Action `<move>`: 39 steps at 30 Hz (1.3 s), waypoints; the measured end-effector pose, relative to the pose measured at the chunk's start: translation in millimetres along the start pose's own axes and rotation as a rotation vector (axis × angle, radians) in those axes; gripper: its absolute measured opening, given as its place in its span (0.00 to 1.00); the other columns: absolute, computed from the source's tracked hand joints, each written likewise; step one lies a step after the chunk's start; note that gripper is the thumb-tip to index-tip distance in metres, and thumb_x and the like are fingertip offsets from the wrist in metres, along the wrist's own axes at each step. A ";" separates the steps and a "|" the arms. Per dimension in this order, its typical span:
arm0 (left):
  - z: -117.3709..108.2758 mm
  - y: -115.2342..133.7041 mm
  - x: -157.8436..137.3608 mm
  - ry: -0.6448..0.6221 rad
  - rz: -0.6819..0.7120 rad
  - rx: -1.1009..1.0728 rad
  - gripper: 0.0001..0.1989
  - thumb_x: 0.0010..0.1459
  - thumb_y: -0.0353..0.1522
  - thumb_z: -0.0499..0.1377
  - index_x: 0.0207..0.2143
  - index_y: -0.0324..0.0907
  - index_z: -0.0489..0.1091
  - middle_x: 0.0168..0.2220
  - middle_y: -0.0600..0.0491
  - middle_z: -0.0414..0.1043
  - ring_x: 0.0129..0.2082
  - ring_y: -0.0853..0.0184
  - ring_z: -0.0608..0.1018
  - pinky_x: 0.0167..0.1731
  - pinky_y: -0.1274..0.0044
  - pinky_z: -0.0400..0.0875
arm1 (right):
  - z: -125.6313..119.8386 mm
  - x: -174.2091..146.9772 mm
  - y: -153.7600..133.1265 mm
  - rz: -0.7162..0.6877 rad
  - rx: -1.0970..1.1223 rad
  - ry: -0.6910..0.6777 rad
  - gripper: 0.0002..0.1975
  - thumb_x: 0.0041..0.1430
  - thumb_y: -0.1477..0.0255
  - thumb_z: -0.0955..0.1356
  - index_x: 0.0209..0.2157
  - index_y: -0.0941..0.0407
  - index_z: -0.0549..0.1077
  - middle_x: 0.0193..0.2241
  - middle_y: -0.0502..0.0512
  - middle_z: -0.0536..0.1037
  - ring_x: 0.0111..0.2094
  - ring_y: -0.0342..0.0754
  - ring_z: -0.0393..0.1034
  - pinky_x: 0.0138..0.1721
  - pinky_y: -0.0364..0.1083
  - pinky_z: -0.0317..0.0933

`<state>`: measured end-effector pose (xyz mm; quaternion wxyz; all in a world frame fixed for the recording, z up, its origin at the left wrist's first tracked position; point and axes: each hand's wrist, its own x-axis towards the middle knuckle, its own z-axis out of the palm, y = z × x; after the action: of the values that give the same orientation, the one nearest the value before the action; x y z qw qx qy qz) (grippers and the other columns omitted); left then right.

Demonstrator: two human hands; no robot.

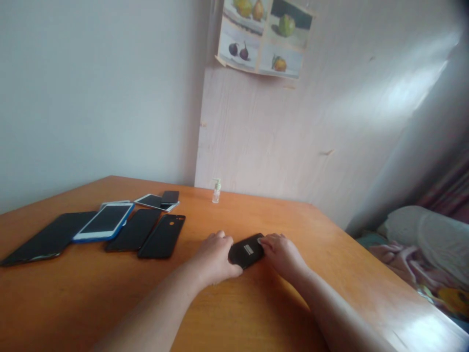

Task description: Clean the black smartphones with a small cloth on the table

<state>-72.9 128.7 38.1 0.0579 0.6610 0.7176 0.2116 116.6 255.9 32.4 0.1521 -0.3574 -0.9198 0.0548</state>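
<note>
A small black phone [240, 255] with a pale printed label is held low over the middle of the wooden table [234, 313]; whether it touches the wood I cannot tell. My left hand [216, 256] grips its left end, thumb along the near edge and fingers at the far side. At its right end, my right hand [282, 252] pinches the corner between thumb and fingers. Nearest on the left lies a black phone back cover [163, 238] with a round hole, beside a dark phone [135, 230].
Farther left are a white tablet in a blue case [106, 220] and a large black tablet [47, 237]. Behind them, a small dark phone [170, 197] rests on a white-framed device [150, 201]. A clear pump bottle [216, 192] stands near the wall. Bedding [421, 244] lies past the right edge.
</note>
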 end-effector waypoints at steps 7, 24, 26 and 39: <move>-0.6 4.0 -0.3 0.033 -0.026 -0.004 0.20 0.41 0.40 0.63 0.37 0.42 0.66 0.39 0.45 0.71 0.41 0.56 0.75 0.36 0.72 0.69 | -11.7 -22.9 -46.4 -0.230 0.002 -0.152 0.21 0.68 0.63 0.55 0.55 0.51 0.70 0.59 0.56 0.67 0.60 0.55 0.59 0.57 0.53 0.53; 4.9 0.7 1.3 0.031 -0.039 -0.006 0.36 0.43 0.40 0.62 0.55 0.40 0.58 0.52 0.39 0.69 0.52 0.51 0.73 0.48 0.69 0.67 | -9.1 -10.1 -38.1 -0.188 0.150 -0.306 0.25 0.70 0.61 0.52 0.63 0.50 0.59 0.65 0.54 0.56 0.67 0.55 0.41 0.63 0.67 0.29; 5.8 0.7 1.8 0.029 -0.041 0.019 0.38 0.41 0.41 0.63 0.55 0.40 0.58 0.53 0.39 0.69 0.52 0.50 0.73 0.48 0.68 0.67 | -4.7 -1.9 -21.6 -0.010 0.077 -0.245 0.25 0.69 0.62 0.52 0.63 0.52 0.60 0.65 0.57 0.56 0.67 0.57 0.40 0.62 0.71 0.29; 7.9 0.6 2.6 0.033 -0.030 0.015 0.34 0.42 0.40 0.62 0.52 0.40 0.60 0.52 0.40 0.69 0.51 0.51 0.72 0.48 0.68 0.66 | -7.4 -0.7 -22.9 0.012 0.080 -0.264 0.26 0.70 0.60 0.51 0.64 0.51 0.59 0.66 0.55 0.55 0.68 0.61 0.36 0.60 0.73 0.26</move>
<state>-69.9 133.0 31.7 0.0446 0.6472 0.7296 0.2162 104.8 238.5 44.1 0.0434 -0.3463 -0.9268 0.1388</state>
